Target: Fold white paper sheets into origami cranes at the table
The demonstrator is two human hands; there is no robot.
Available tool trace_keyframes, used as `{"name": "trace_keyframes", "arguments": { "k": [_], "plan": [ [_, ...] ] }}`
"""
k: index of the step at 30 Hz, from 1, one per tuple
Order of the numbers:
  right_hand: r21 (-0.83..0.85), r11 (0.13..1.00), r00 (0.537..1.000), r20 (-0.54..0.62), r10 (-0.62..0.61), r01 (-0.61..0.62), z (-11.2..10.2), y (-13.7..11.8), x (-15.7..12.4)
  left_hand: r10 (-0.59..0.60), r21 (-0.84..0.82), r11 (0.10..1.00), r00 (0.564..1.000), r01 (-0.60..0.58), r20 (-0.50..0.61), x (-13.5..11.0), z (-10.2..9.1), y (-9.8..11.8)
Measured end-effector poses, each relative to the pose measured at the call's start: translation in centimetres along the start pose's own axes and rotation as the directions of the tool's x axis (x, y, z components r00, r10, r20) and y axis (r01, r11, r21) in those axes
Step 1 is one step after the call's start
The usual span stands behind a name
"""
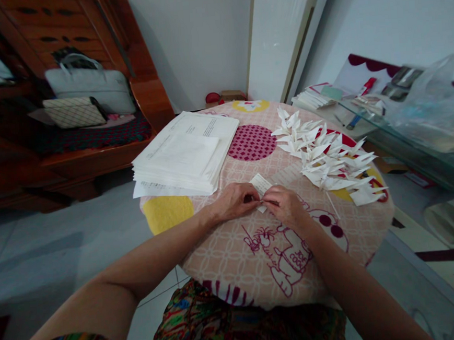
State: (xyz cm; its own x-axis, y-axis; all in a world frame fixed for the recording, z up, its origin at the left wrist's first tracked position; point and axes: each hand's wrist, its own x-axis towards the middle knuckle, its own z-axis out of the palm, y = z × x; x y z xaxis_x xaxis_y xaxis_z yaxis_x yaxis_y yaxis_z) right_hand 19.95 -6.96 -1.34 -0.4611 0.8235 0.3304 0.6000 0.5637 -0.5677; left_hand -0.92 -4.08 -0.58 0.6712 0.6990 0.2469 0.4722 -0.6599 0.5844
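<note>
soft, even light, brightest on the white wall (200,36) and dim over the wooden bench (92,155), leaves the paper slip (260,183) sharp while wide-angle distortion stretches the edges.

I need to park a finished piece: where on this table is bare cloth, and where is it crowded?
Bare cloth: around the dotted red circle, between the paper stack and the folded pieces; also the near side, from the left hand and right hand, which pinch a paper slip, to the table edge. Crowded: the right side.

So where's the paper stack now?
Head view: the paper stack lies far left on the round table, beyond the left hand, opposite the folded paper pieces.
</note>
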Motion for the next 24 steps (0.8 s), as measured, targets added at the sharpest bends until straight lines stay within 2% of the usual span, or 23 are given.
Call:
{"name": "trace_keyframes", "arguments": {
  "k": [4,11,19,24],
  "plan": [
    [-0.005,1.0,1.0,-0.011,0.002,-0.002,0.1,0.2,0.2,-0.116,0.021,0.993,0.992,0.118,-0.056,0.2,0.5,0.8],
    [-0.01,1.0,1.0,0.001,-0.005,0.005,-1.1,2.1,0.3,-0.265,-0.051,0.963,0.964,0.263,-0.033,0.2,0.0,1.1],
    [-0.039,0.999,0.995,0.099,0.008,-0.004,-2.9,2.7,1.5,-0.407,-0.017,0.913,0.91,0.407,-0.076,0.2,0.0,1.6],
    [-0.031,0.999,0.982,0.181,0.049,-0.044,-3.5,3.1,2.4,-0.484,0.013,0.875,0.874,0.485,-0.051,0.4,0.0,1.9]
  ]
}}
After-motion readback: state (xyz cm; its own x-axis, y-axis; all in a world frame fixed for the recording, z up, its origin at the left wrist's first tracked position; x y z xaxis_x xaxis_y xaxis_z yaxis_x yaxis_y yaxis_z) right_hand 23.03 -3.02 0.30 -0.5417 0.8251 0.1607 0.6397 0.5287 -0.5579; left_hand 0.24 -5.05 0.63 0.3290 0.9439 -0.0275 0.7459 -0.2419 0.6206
